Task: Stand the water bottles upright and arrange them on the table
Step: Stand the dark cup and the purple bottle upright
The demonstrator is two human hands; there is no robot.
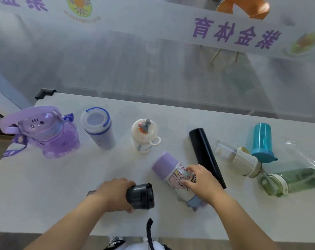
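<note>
On the white table [45,186], my left hand [115,193] grips a dark smoky bottle [140,195] lying on its side near the front edge. My right hand [198,179] holds a lying white bottle with a lilac cap [166,165] and cartoon print. Upright at the back stand a purple bear-shaped bottle [50,136], a white-and-blue bottle [99,129] and a small white cup bottle [144,136]. A black flask [205,156], a clear glass bottle [236,157], a teal bottle [262,141] and a green bottle [297,179] lie at the right.
A frosted glass wall with purple lettering runs behind the table's far edge. A clear plastic bag [301,154] lies under the bottles at the right. A black strap [149,231] hangs at the front edge, near my body.
</note>
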